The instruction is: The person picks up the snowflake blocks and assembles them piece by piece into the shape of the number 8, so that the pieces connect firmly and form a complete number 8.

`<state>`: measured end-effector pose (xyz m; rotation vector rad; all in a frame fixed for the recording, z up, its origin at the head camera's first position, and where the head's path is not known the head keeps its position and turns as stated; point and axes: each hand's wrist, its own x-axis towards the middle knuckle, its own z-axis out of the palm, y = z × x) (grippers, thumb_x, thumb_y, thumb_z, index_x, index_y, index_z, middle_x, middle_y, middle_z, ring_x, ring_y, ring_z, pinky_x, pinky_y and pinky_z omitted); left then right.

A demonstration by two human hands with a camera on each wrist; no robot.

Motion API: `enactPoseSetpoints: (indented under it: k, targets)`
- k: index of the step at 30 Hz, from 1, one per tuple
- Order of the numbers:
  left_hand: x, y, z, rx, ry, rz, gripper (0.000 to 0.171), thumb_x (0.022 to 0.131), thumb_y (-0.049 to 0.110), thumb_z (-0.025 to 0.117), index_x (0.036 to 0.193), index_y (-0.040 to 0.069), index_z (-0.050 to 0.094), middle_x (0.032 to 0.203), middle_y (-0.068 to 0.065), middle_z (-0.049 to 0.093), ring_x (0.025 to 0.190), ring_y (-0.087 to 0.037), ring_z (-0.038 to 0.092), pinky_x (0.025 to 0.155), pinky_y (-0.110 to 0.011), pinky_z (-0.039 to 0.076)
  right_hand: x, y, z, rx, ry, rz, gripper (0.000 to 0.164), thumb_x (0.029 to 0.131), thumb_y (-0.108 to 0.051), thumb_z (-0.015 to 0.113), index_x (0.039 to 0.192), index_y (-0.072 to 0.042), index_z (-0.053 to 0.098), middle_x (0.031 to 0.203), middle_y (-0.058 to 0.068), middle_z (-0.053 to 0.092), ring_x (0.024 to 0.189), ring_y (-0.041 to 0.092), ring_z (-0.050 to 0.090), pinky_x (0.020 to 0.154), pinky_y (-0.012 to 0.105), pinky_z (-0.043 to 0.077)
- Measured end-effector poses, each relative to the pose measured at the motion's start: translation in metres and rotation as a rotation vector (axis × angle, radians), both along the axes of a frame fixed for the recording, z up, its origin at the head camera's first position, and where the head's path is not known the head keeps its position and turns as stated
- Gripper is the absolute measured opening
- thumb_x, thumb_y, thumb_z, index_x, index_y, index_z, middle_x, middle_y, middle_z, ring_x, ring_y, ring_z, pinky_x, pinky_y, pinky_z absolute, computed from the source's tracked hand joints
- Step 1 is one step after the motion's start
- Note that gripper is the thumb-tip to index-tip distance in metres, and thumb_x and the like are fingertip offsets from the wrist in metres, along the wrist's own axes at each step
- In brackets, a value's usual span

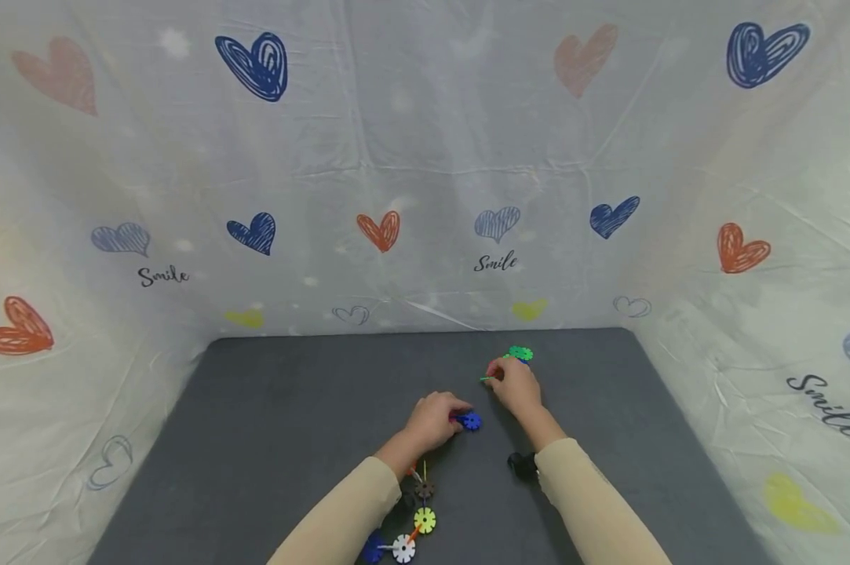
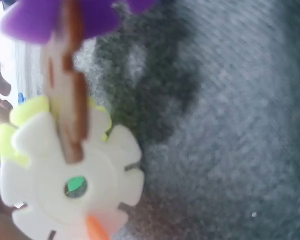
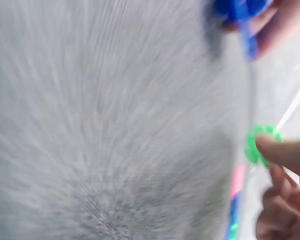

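The relation that matters is between two small notched pieces, one at each hand. The right hand pinches a green disc between thumb and finger; from the head it shows edge-on, its long axis running roughly left to right, at the left side of the fingertips. The left hand holds a blue disc at its fingertips, on the right side of that hand. From the green disc, the blue disc lies on the near side and slightly left, near but not touching. The right hand is the farther one across the table, the left hand the nearer.

In the right wrist view, a blue edge-on piece seems to cross the blue disc; fingers hide part of the joint.

Just beyond the right hand lies another group, with a far green disc on top, partly covered by the hand. On the near side of the left hand runs a linked chain: a brown disc, a yellow disc, a white disc and a dark blue disc beside the left sleeve. The sleeve and wrist cover some of the chain, so I cannot tell whether it joins the held blue disc.
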<state>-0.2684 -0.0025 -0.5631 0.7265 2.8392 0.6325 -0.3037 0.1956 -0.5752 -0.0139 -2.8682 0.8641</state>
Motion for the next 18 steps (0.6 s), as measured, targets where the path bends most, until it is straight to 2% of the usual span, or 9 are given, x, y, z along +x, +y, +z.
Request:
enactPoseSetpoints:
  k: [4,9,13,18]
  targets:
    - [-0.003,-0.006,0.002,0.021,0.014,0.06,0.03,0.089,0.016,0.078,0.117,0.025,0.077,0.111,0.002,0.073,0.105,-0.02,0.066,0.094,-0.045,0.051,0.026,-0.013,0.01,-0.09,0.006,0.104,0.019,0.09,-0.021,0.078,0.083,-0.014,0.062,0.072,-0.002,0.062,0.063,0.013,0.055,0.059,0.031,0.045]
    - [-0.012,-0.014,0.002,0.117,-0.037,0.194,0.029,0.09,0.011,0.077,0.118,0.019,0.076,0.115,-0.003,0.074,0.107,-0.023,0.068,0.09,-0.043,0.056,0.057,-0.032,0.008,-0.042,0.061,0.157,0.018,0.092,-0.017,0.075,0.081,-0.013,0.061,0.061,-0.006,0.054,0.049,0.006,0.046,0.049,0.026,0.039]
    - [-0.016,-0.016,-0.004,0.178,-0.083,0.223,0.025,0.091,0.011,0.075,0.116,0.016,0.077,0.116,-0.006,0.074,0.108,-0.025,0.068,0.089,-0.042,0.056,0.067,-0.041,0.0,0.027,0.103,0.126,0.018,0.091,-0.014,0.075,0.079,-0.012,0.062,0.058,-0.005,0.052,0.048,0.006,0.044,0.047,0.025,0.037]
    - [-0.014,-0.016,-0.009,0.226,-0.084,0.243,0.018,0.092,0.012,0.075,0.109,0.017,0.079,0.109,-0.004,0.074,0.095,-0.021,0.067,0.078,-0.037,0.056,0.07,-0.046,-0.006,0.035,0.092,0.124,0.02,0.09,-0.014,0.076,0.076,-0.014,0.062,0.058,-0.005,0.053,0.048,0.006,0.043,0.047,0.025,0.037]
